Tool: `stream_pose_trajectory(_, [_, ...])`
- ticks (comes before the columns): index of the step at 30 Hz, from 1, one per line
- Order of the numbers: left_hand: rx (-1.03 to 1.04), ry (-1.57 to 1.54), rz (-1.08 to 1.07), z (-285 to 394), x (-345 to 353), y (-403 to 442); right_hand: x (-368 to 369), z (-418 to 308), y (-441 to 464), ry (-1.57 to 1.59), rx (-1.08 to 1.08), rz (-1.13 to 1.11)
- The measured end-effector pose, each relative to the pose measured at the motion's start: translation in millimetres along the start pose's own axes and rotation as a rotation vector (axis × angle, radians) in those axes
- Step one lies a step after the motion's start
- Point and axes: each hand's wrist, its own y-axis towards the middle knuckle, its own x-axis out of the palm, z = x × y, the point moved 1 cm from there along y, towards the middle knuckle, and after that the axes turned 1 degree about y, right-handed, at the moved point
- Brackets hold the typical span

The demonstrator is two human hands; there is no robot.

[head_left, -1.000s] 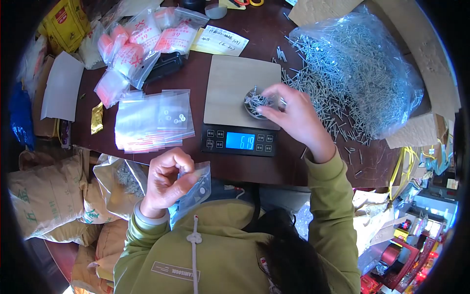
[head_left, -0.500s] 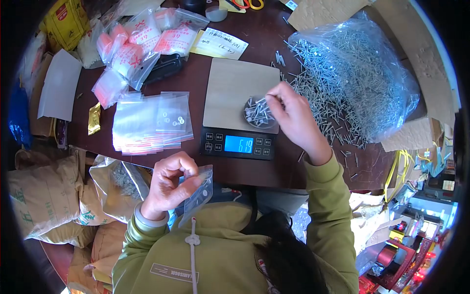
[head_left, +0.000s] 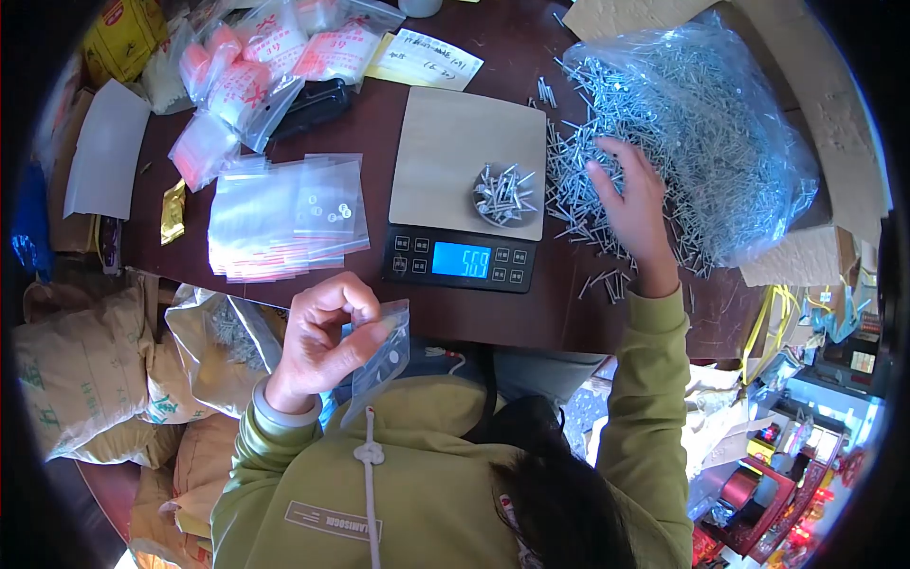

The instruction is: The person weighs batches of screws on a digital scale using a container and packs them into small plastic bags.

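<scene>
My left hand pinches a small clear zip bag by its top, in front of the table edge. A flat digital scale lies at the middle of the table, its lit display seeming to read 569. On its right part sits a small round dish heaped with screws. My right hand is over the loose pile of screws right of the scale, thumb and fingers apart, with nothing visible between them.
Flat empty zip bags are stacked left of the scale. Behind them are filled bags with red print, a black object and a handwritten note. A large clear bag of screws leans on cardboard at right.
My right hand has left the dish and moved right to the screw pile. The display went from about 619 to 569. My left hand still holds the bag.
</scene>
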Motion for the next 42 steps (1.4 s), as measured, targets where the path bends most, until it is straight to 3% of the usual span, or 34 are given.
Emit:
stream_pose_trajectory(2, [-0.011, 0.003, 0.002, 0.5, 2.4, 0.2, 7.1, -10.9, 3.1, 0.416, 0.045, -0.119])
stream_pose_trajectory(6, [0.013, 0.017, 0.0, 1.6, 3.6, 0.5, 19.7, -40.2, 10.3, 0.588, 0.144, -0.267])
stream_pose_trajectory(16, [0.006, 0.051, 0.002, -1.0, 2.8, 1.0, 25.5, -46.1, 5.8, 0.551, 0.224, -0.199])
stream_pose_trajectory(28, [0.042, 0.093, 0.011, -1.8, 6.4, 4.3, 12.9, -78.1, -7.7, 0.231, 0.053, -0.149])
stream_pose_trajectory(33, [0.044, 0.184, 0.018, 1.4, 5.0, 5.0, -0.8, -48.8, -7.1, 0.579, 0.232, -0.025])
stream_pose_trajectory(34, [0.059, 0.188, 0.019, 0.5, 4.7, 5.9, -4.9, -35.1, -7.0, 0.513, 0.313, -0.007])
stream_pose_trajectory(36, [0.087, 0.194, 0.019, -2.5, 5.5, 8.1, -11.2, -20.1, -4.4, 0.191, 0.169, 0.105])
stream_pose_trajectory(39, [0.037, 0.273, -0.01, 6.9, 14.0, 15.4, -7.8, -40.7, -3.2, 0.418, -0.024, -0.138])
stream_pose_trajectory(41, [0.114, 0.387, -0.037, 7.5, 18.5, 20.7, -2.1, -61.0, -11.2, 0.424, -0.047, -0.406])
stream_pose_trajectory(42, [0.153, 0.445, -0.05, 8.1, 21.0, 22.8, 8.4, -68.5, -15.8, 0.39, -0.038, -0.419])
